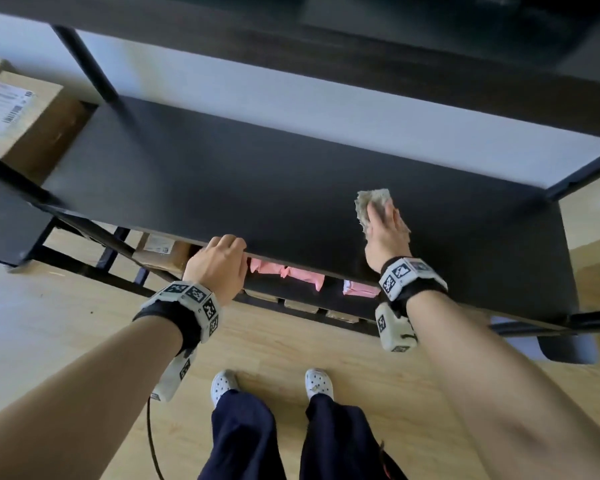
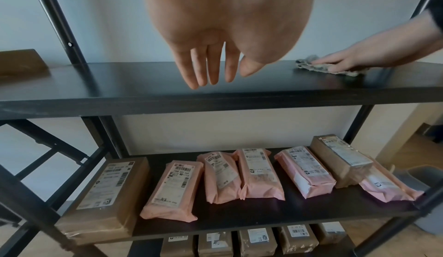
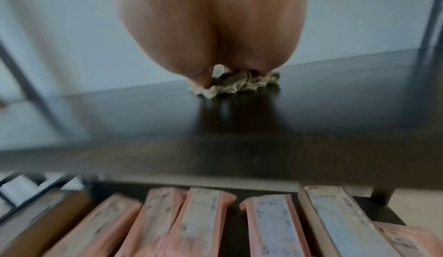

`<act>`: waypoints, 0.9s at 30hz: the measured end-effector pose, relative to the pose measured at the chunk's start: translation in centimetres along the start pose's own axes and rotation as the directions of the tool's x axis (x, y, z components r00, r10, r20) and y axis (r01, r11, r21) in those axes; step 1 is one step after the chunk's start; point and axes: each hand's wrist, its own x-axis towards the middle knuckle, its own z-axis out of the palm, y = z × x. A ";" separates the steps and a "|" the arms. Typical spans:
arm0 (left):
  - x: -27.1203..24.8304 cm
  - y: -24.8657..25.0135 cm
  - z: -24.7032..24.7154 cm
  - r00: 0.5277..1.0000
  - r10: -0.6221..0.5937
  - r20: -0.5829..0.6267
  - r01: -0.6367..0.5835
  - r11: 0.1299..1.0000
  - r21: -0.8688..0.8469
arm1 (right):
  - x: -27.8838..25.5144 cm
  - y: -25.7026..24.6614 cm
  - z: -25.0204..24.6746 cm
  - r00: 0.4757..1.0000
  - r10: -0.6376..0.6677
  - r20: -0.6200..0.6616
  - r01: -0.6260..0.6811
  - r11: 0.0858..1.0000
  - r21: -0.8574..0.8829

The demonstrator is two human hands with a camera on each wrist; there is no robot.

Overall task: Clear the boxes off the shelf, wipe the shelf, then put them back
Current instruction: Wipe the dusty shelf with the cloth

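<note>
The dark shelf board (image 1: 257, 188) is bare of boxes. My right hand (image 1: 383, 220) lies flat on a crumpled grey-beige cloth (image 1: 371, 199) and presses it onto the right part of the board. In the left wrist view the cloth (image 2: 309, 66) lies under the straight fingers of my right hand (image 2: 345, 62). The right wrist view is blurred and shows the cloth (image 3: 239, 86) bunched under the palm. My left hand (image 1: 227, 252) rests at the board's front edge, its fingers (image 2: 210, 71) straight and holding nothing.
Several pink parcels (image 2: 261, 175) and brown boxes (image 2: 105, 194) lie on the shelf below, with more boxes (image 2: 258, 240) one level lower. A cardboard box (image 1: 18, 112) sits on the neighbouring rack at the left. Black uprights (image 1: 84, 64) frame the shelf. A grey bin (image 2: 429, 194) stands at the right.
</note>
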 end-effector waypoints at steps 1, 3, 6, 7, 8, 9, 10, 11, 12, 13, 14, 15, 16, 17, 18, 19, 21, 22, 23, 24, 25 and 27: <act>0.1 -0.8 -0.2 1.000 0.011 0.000 -0.011 1.000 0.003 | -1.5 -1.3 0.9 1.000 -0.006 -0.017 0.006 1.000 0.002; 0.3 -2.4 -0.8 1.000 0.025 0.000 -0.025 1.000 -0.002 | -4.6 -5.7 3.4 0.994 -0.102 -0.028 0.103 0.995 0.018; 0.4 -4.8 -1.4 0.999 0.033 -0.011 -0.033 0.999 -0.018 | -6.9 -13.8 7.1 0.953 -0.299 0.049 0.298 0.954 0.013; 0.3 -5.6 -1.4 0.999 0.032 -0.009 -0.032 0.999 -0.015 | -7.1 -16.1 7.8 0.935 -0.347 0.076 0.348 0.938 -0.004; 0.1 -6.6 -1.5 1.000 0.028 -0.003 -0.028 1.000 -0.009 | -6.8 -17.7 8.1 0.915 -0.391 0.098 0.394 0.919 -0.017; 0.0 -7.6 -1.5 1.000 0.025 0.003 -0.025 1.000 -0.006 | -6.0 -18.7 8.3 0.896 -0.430 0.111 0.434 0.901 -0.020; -0.1 -8.5 -1.6 1.000 0.021 0.009 -0.021 1.000 -0.007 | -5.0 -19.0 8.2 0.886 -0.452 0.107 0.456 0.890 -0.015; -0.2 -9.5 -1.7 1.000 0.015 0.011 -0.015 1.000 -0.014 | -4.0 -18.7 8.0 0.890 -0.448 0.084 0.450 0.893 -0.006; -0.3 -10.5 -1.9 1.000 0.007 0.013 -0.007 1.000 -0.020 | -2.9 -17.9 7.6 0.911 -0.409 0.044 0.409 0.912 0.002; -0.3 -11.4 -2.0 1.000 0.003 0.013 -0.003 1.000 -0.020 | -1.9 -16.7 7.0 0.942 -0.335 -0.008 0.335 0.942 0.008; -0.4 -12.3 -2.2 1.000 0.001 0.013 -0.001 1.000 -0.014 | -1.4 -15.5 6.4 0.968 -0.242 -0.062 0.244 0.970 0.017; -0.4 -13.1 -2.2 1.000 0.002 0.010 -0.002 1.000 -0.008 | -1.3 -14.3 6.0 0.984 -0.151 -0.099 0.154 0.988 0.025; -0.4 -13.9 -2.3 1.000 0.002 0.006 -0.002 1.000 -0.007 | -1.6 -13.4 5.8 0.990 -0.079 -0.114 0.083 0.996 0.026; -0.4 -14.5 -2.4 1.000 0.003 0.002 -0.003 1.000 -0.012 | -2.3 -13.1 6.0 0.992 -0.041 -0.117 0.044 0.999 0.019; -0.3 -15.1 -2.5 1.000 0.004 0.001 -0.004 1.000 -0.019 | -3.3 -13.5 6.4 0.992 -0.037 -0.117 0.038 0.999 0.010; -0.2 -15.6 -2.6 1.000 0.004 -0.002 -0.004 1.000 -0.024 | -4.3 -14.4 7.1 0.991 -0.065 -0.120 0.065 0.998 -0.001; 0.0 -16.3 -2.8 1.000 0.007 -0.006 -0.007 1.000 -0.030 | -6.1 -17.5 9.2 0.977 -0.171 -0.127 0.170 0.985 -0.021; 0.1 -16.6 -3.0 1.000 0.009 -0.010 -0.009 0.999 -0.034 | -6.6 -19.6 10.3 0.965 -0.234 -0.122 0.232 0.972 -0.028; 0.3 -16.9 -3.1 1.000 0.009 -0.012 -0.010 0.999 -0.038 | -6.7 -21.8 11.4 0.950 -0.293 -0.104 0.291 0.956 -0.034; 0.4 -17.2 -3.1 1.000 0.010 -0.009 -0.010 0.999 -0.037 | -6.6 -24.1 12.3 0.936 -0.344 -0.071 0.342 0.939 -0.045; 0.5 -17.5 -3.2 1.000 0.012 -0.006 -0.012 0.999 -0.029 | -6.1 -26.2 13.0 0.922 -0.385 -0.032 0.384 0.922 -0.049; 0.8 -18.2 -3.2 1.000 0.016 -0.006 -0.016 1.000 -0.020 | -4.5 -29.3 13.8 0.898 -0.439 0.021 0.439 0.898 -0.027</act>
